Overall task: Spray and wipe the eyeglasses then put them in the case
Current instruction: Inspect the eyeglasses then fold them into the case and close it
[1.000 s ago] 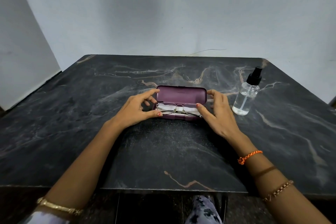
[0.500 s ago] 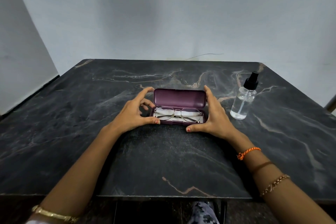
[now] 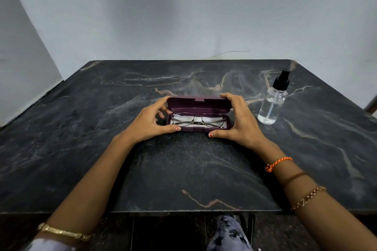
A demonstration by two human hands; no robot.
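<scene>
Surface: dark marble-pattern table (image 3: 183, 169), black-grey with pale tan veins, its near edge running across the lower part of the view; behind its far edge a plain pale grey wall (image 3: 183, 16), with a second wall plane meeting it at the left; a thin wire-like line (image 3: 228, 53) shows on the wall just above the far edge, nature unclear. Cut off or unclear: both forearms leave the view at the bottom corners; patterned cloth on a leg (image 3: 226, 234) shows below the near edge, mostly out of view; the white lining or cloth (image 3: 183, 118) under the glasses cannot be told apart; left fingers at the case's left end are partly hidden behind the hand. Task items: maroon eyeglass case (image 3: 199, 106) sits near the table's centre, lid partly lowered over the tray but not closed; thin metal-framed eyeglasses (image 3: 199, 120) lie folded inside, lenses facing up; clear spray bottle (image 3: 272, 106) with black pump stands upright toward the far right corner, just beside the right hand, not touching it. Left hand (image 3: 151, 122) grips the case's left end, thumb along the front rim; right hand (image 3: 238, 120) grips the right end, fingers curled over the lid, thumb on the table at the front edge.
</scene>
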